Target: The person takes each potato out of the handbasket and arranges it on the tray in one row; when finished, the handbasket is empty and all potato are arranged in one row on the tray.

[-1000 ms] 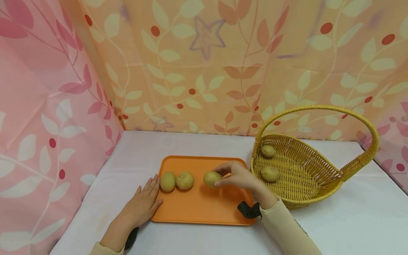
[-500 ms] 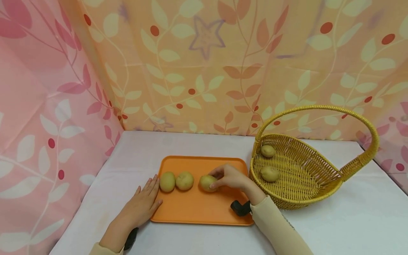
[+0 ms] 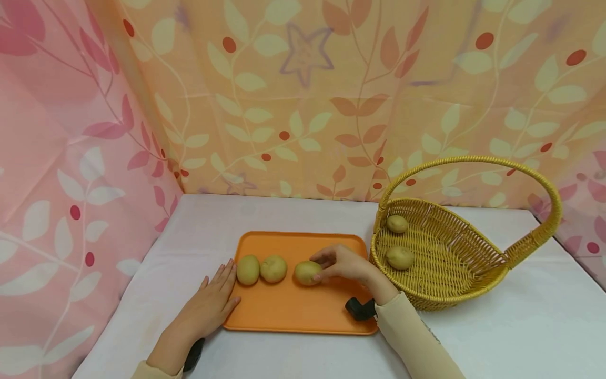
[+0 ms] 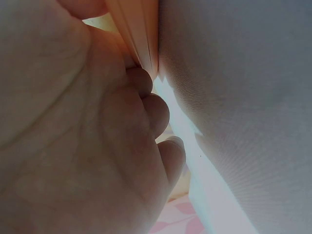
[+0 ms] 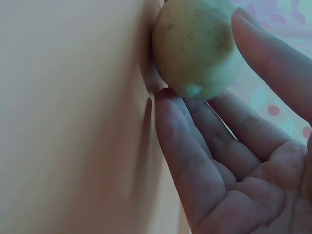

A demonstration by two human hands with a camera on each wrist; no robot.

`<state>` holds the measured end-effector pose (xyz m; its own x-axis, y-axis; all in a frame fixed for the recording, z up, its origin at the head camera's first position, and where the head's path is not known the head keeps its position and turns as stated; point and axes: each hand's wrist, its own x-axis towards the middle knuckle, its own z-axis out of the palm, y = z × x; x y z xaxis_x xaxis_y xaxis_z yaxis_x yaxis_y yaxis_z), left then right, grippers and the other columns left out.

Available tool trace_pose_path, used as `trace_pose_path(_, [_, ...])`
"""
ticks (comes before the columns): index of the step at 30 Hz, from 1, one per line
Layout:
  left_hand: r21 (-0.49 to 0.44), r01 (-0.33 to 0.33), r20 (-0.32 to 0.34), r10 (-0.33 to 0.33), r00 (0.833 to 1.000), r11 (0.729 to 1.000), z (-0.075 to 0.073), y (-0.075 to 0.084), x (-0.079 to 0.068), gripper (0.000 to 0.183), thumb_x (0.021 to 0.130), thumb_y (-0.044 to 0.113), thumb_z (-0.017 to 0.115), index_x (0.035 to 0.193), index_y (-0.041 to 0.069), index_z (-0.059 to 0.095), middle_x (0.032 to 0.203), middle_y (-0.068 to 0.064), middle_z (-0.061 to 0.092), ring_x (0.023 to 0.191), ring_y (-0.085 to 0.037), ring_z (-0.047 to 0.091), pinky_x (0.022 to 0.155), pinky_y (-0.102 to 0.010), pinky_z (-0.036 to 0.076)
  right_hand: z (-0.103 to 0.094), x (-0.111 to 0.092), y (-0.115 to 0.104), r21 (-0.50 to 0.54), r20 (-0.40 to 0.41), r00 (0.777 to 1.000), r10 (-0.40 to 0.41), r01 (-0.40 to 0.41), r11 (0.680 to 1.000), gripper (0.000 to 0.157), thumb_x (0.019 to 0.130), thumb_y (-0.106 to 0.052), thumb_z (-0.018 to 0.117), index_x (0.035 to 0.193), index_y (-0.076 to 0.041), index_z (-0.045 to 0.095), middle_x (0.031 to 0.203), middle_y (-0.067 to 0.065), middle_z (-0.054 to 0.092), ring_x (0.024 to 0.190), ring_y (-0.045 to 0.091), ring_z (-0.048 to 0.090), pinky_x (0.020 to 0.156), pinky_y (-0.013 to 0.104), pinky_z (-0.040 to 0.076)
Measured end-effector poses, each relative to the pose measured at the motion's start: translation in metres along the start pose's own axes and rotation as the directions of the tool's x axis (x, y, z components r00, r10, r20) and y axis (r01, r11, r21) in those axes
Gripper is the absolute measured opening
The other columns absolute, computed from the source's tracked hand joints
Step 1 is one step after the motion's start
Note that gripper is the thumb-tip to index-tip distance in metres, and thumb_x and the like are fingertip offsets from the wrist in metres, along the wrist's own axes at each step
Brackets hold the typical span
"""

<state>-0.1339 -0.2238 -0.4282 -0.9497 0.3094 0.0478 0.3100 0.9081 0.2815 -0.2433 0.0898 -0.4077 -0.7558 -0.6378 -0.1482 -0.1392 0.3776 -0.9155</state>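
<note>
In the head view, a potato [image 3: 307, 273] lies on the orange tray [image 3: 293, 316]. My right hand [image 3: 343, 266] is at its right side, thumb tip and fingertips close against it. From the right wrist, fairly straight fingers sit below the potato [image 5: 197, 46], and the thumb is spread at its side, in a loose pose. Two more potatoes, one oval [image 3: 248, 270] and one rounder [image 3: 273, 268], lie side by side at the tray's left. Flat on the cloth, my left hand [image 3: 215, 300] touches the tray's left rim with extended fingers.
A wicker basket [image 3: 445, 263] with a tall arched handle stands right of the tray, close to its edge. Inside are a small potato [image 3: 397, 224] and a larger potato [image 3: 400, 258]. White cloth [image 3: 284, 355] covers the table; patterned curtains [image 3: 265, 95] hang behind and beside it.
My right hand has carried the potato leftward and down onto the tray, beside the other two. Its fingers have since loosened and drawn slightly right. The left hand has stayed put.
</note>
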Motion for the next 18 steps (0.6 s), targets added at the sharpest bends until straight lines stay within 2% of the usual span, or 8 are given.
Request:
trace_pose_path(12, [0.001, 0.002, -0.001, -0.002, 1.000, 1.000, 0.000, -0.001, 0.000, 0.063, 0.096, 0.024, 0.055, 0.142, -0.010, 0.030, 0.151, -0.023, 0.025, 0.137, -0.041, 0.024, 0.103, -0.063, 0.023, 0.003, 0.005, 0.003, 0.062, -0.026, 1.000, -0.001, 0.003, 0.998, 0.039, 0.078, -0.001, 0.075, 0.113, 0.009, 0.064, 0.104, 0.015, 0.067, 0.094, 0.021, 0.064, 0.077, 0.028, 0.053])
trace_pose_path(18, [0.003, 0.001, -0.005, -0.001, 1.000, 1.000, 0.001, -0.001, 0.001, 0.063, 0.096, 0.024, 0.055, 0.142, -0.010, 0.030, 0.151, -0.023, 0.025, 0.137, -0.040, 0.024, 0.104, -0.063, 0.022, 0.002, 0.011, 0.003, 0.093, -0.082, 0.996, 0.018, -0.010, 0.996, 0.038, 0.080, 0.000, 0.072, 0.115, 0.010, 0.062, 0.106, 0.016, 0.066, 0.095, 0.023, 0.064, 0.078, 0.029, 0.053])
